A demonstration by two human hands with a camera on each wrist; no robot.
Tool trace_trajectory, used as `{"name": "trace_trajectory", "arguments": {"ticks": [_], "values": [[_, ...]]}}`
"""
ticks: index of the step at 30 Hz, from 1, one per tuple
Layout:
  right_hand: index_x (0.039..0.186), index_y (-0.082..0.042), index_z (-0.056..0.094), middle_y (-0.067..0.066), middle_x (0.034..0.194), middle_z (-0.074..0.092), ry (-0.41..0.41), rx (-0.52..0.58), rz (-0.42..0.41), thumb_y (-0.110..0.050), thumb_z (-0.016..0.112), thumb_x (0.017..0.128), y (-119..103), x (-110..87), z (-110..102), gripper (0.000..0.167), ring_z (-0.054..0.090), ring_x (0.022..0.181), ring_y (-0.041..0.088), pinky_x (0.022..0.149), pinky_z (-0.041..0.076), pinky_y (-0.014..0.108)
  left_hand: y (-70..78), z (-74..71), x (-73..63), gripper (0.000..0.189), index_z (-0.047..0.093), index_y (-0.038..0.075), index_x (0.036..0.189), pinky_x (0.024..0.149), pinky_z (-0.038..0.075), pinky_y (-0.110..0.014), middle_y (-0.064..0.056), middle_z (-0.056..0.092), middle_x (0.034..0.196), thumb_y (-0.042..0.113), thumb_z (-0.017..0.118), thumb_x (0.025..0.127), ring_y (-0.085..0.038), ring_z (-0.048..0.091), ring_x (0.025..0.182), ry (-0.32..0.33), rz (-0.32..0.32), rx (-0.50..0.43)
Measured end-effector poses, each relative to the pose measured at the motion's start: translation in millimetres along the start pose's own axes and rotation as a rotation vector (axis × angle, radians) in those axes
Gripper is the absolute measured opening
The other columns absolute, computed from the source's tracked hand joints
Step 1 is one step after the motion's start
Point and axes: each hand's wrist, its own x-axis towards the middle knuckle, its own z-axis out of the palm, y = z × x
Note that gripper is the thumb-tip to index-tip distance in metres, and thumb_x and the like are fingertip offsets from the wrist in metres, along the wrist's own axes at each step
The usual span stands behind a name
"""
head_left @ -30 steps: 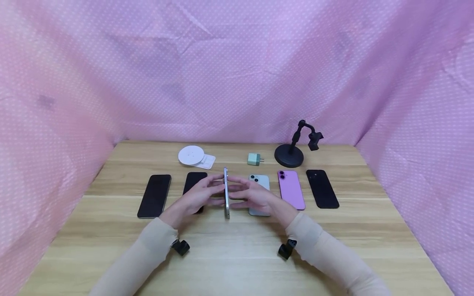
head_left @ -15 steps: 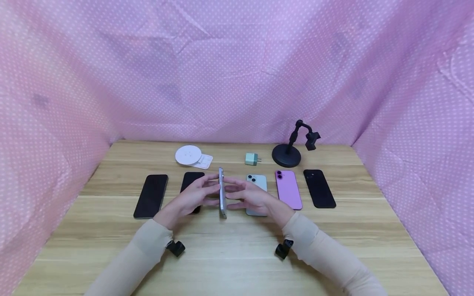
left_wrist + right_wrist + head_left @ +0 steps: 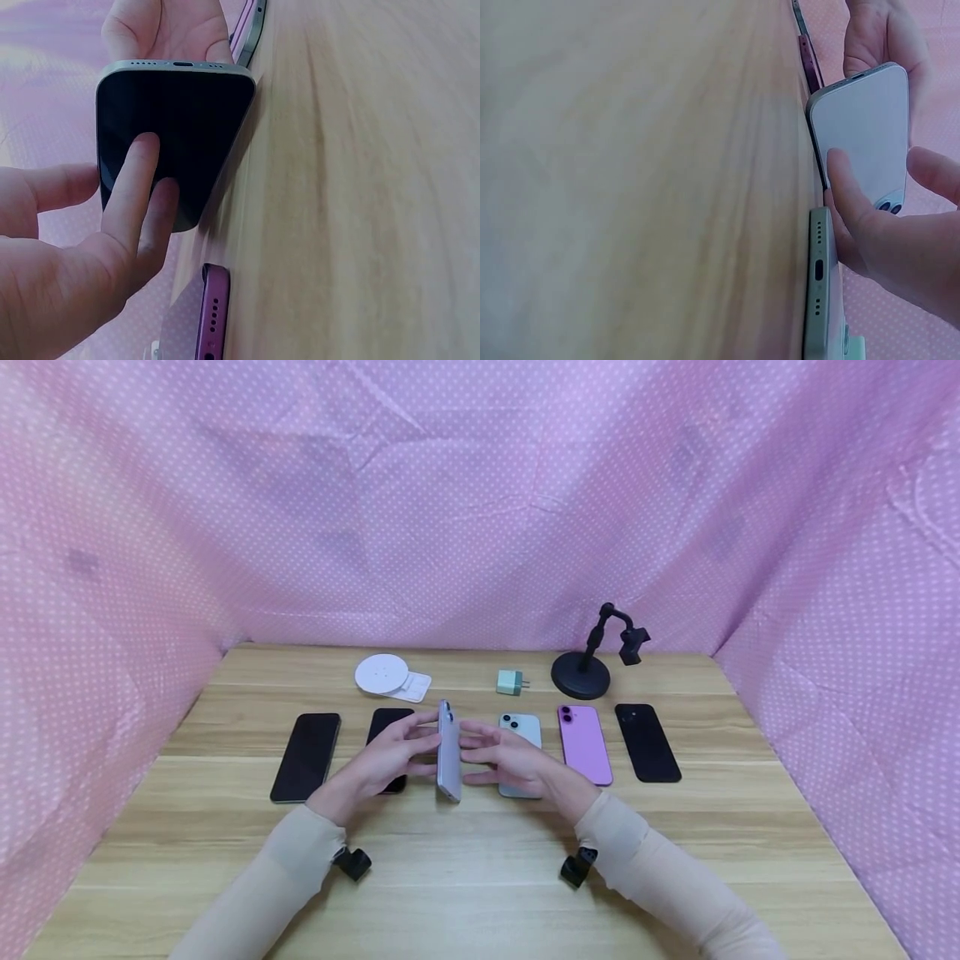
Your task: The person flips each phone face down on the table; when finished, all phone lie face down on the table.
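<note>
A silver phone (image 3: 450, 752) stands on its long edge between my two hands, leaning left, its back toward the right. My left hand (image 3: 393, 756) is on its screen side; in the left wrist view fingertips (image 3: 146, 142) rest on the black screen (image 3: 180, 112), thumb at the upper edge. On the back side is my right hand (image 3: 517, 760), fingers (image 3: 840, 165) extended close to the pale back (image 3: 862, 127), thumb apart. Under the left hand lies a dark-screened phone (image 3: 390, 720) with a purple edge (image 3: 214, 311). The right hand partly covers a pale green phone (image 3: 528, 727).
A black-screened phone (image 3: 306, 758) lies at left; a pink phone (image 3: 585, 747) and a black phone (image 3: 648, 743) lie at right. Behind are a white round charging stand (image 3: 381, 674), a green charger plug (image 3: 509, 682) and a black phone holder (image 3: 581, 677). Pink dotted cloth surrounds the wooden table.
The phone between my hands has gone from nearly upright to leaning left, so more of its back shows. Both hands stay almost in place; the head view has shifted slightly.
</note>
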Motion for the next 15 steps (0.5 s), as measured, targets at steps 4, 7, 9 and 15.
{"name": "trace_trajectory", "arguments": {"ticks": [4, 7, 9, 15], "values": [[0.16, -0.007, 0.026, 0.021, 0.16, 0.032, -0.004, -0.001, 0.005, 0.0, 0.052, 0.103, -1.1, 0.0, -0.3, 0.062, 0.031, 0.146, 0.035, 0.11, 0.042, 0.055, -0.2, -2.0, -0.2, 0.054, 0.033, 0.006, 0.156, 0.096, 0.055, -0.049, -0.025, 0.044, 0.149, 0.011, 0.054, 0.107, -0.038, 0.053, 0.128, 0.006, -0.003, 0.012], [0.16, -0.007, 0.026, 0.02, 0.161, 0.03, -0.011, -0.005, 0.01, 0.0, 0.052, 0.103, -2.3, -0.7, -0.1, 0.062, 0.03, 0.147, 0.034, 0.112, 0.041, 0.055, 0.0, -2.7, -1.0, 0.054, 0.034, 0.006, 0.156, 0.096, 0.055, -0.049, -0.025, 0.044, 0.149, 0.01, 0.054, 0.106, -0.038, 0.053, 0.129, 0.014, 0.001, 0.026], [0.16, -0.007, 0.026, 0.02, 0.161, 0.03, -0.015, -0.01, 0.01, 0.0, 0.051, 0.104, -2.7, -1.2, 0.1, 0.062, 0.03, 0.147, 0.034, 0.112, 0.04, 0.054, -0.1, -3.2, -1.7, 0.053, 0.034, 0.006, 0.155, 0.095, 0.056, -0.049, -0.025, 0.045, 0.149, 0.009, 0.054, 0.106, -0.037, 0.053, 0.128, 0.022, 0.004, 0.034], [0.159, -0.005, 0.028, 0.021, 0.16, 0.029, 0.005, -0.032, 0.0, 0.0, 0.052, 0.103, -3.3, -3.4, 0.5, 0.062, 0.029, 0.147, 0.034, 0.114, 0.039, 0.052, -1.8, -5.1, -2.5, 0.054, 0.036, 0.007, 0.155, 0.092, 0.058, -0.048, -0.025, 0.047, 0.147, 0.007, 0.055, 0.105, -0.035, 0.058, 0.123, 0.061, 0.003, 0.061]]}}
